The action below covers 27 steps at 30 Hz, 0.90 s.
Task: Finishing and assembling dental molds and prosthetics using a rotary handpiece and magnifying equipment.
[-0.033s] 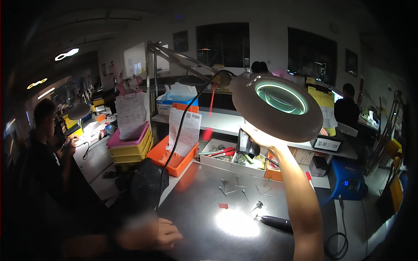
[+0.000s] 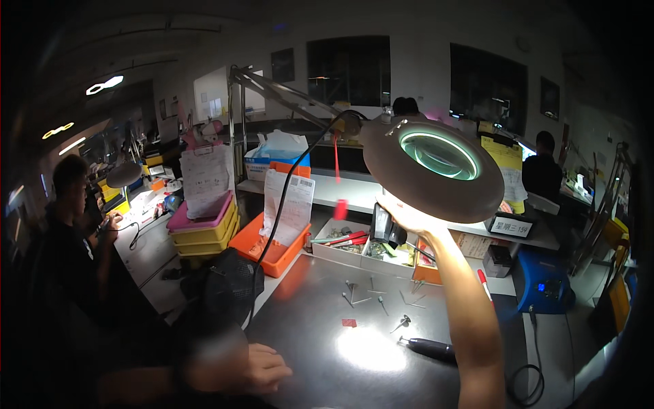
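My right hand (image 2: 407, 217) is raised beneath the round magnifier lamp (image 2: 480, 194), whose head hides part of it. Glare washes out its fingers, next to a black boxy object (image 2: 381, 223); I cannot tell whether they grip it. My left hand (image 2: 268, 368) rests low on the dark metal worktop (image 2: 306, 327), fingers curled together and palm hidden. Between my arms lie a black pen-shaped rotary tool (image 2: 429, 348), a small disc on a shank (image 2: 403, 322), several thin tool bits (image 2: 382, 305) and a small red piece (image 2: 349, 323).
An orange bin (image 2: 276, 266) with papers and stacked yellow trays (image 2: 204, 238) stand to the left. Behind the worktop is a white parts tray (image 2: 330, 252) holding red pens. A blue control unit (image 2: 543, 279) with a cable sits right. A person (image 2: 71, 225) works at the left bench.
The red tag hanging by the lamp has swung to the right. My left hand has shifted slightly right. The lamp head has moved very slightly left.
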Each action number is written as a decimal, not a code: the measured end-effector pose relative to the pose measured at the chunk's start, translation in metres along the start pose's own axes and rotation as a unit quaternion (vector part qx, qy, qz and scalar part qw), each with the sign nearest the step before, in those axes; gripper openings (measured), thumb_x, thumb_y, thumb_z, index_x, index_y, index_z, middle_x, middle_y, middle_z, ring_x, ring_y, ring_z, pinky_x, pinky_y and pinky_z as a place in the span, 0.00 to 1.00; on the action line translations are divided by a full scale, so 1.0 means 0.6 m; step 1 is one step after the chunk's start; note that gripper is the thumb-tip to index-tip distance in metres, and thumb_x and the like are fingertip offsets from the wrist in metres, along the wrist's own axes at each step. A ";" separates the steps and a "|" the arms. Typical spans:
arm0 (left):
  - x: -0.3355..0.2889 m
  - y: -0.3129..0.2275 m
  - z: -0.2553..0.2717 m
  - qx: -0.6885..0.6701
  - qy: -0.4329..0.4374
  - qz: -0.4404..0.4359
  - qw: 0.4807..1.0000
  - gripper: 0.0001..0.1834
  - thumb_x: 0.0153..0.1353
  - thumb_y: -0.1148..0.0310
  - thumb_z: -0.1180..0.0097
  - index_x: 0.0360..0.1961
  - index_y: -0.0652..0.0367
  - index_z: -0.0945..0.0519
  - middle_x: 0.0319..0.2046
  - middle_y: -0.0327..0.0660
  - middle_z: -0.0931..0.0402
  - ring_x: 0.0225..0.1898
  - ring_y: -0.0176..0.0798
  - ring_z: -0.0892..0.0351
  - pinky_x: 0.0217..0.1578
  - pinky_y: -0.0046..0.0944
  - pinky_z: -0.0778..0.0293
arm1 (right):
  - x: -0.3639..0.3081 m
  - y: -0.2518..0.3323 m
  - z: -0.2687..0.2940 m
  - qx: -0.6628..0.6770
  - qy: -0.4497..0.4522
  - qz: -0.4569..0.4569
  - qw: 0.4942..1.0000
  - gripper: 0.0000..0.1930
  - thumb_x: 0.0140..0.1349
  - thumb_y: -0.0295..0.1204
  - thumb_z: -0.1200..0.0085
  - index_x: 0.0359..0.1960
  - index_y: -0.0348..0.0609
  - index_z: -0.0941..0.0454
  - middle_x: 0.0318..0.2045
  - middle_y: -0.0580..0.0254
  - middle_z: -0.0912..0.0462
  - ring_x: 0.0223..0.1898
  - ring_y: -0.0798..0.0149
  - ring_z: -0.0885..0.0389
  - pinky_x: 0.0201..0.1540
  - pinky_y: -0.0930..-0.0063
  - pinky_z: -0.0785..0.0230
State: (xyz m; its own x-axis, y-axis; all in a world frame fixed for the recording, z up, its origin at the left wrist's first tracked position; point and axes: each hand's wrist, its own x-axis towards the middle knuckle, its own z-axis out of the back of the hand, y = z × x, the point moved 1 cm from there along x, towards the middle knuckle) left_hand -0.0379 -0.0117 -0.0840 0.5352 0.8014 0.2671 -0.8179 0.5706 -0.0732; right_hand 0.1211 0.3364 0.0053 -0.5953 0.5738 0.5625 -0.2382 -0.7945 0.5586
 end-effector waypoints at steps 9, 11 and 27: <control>0.131 -0.019 0.019 0.008 -0.027 -0.012 1.000 0.07 0.47 0.75 0.45 0.30 0.60 0.25 0.24 0.41 0.27 0.24 0.45 0.23 0.28 0.42 0.26 | -0.013 -0.018 -0.026 0.048 0.034 -0.011 0.998 0.19 0.65 0.43 0.49 0.49 0.42 0.23 0.40 0.52 0.18 0.43 0.55 0.22 0.48 0.65 0.31; 0.176 -0.017 0.035 0.005 -0.048 -0.005 0.999 0.06 0.46 0.75 0.46 0.29 0.60 0.26 0.24 0.42 0.27 0.23 0.45 0.23 0.28 0.42 0.26 | -0.018 -0.045 -0.033 0.045 0.004 0.018 0.999 0.19 0.64 0.44 0.49 0.43 0.39 0.22 0.34 0.53 0.19 0.38 0.59 0.22 0.43 0.67 0.31; 0.157 0.091 0.005 0.026 0.007 0.169 0.985 0.07 0.53 0.71 0.46 0.32 0.61 0.22 0.28 0.45 0.22 0.32 0.47 0.20 0.34 0.42 0.25 | 0.001 -0.057 -0.077 -0.016 0.079 -0.108 0.991 0.30 0.60 0.56 0.52 0.55 0.47 0.28 0.49 0.47 0.22 0.51 0.50 0.24 0.54 0.61 0.34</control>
State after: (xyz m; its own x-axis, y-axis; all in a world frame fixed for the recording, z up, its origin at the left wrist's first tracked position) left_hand -0.0330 0.0944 -0.0603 0.2337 0.9464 0.2232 -0.9591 0.2620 -0.1068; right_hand 0.0935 0.3545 -0.0418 -0.6406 0.6944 0.3279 -0.3955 -0.6643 0.6343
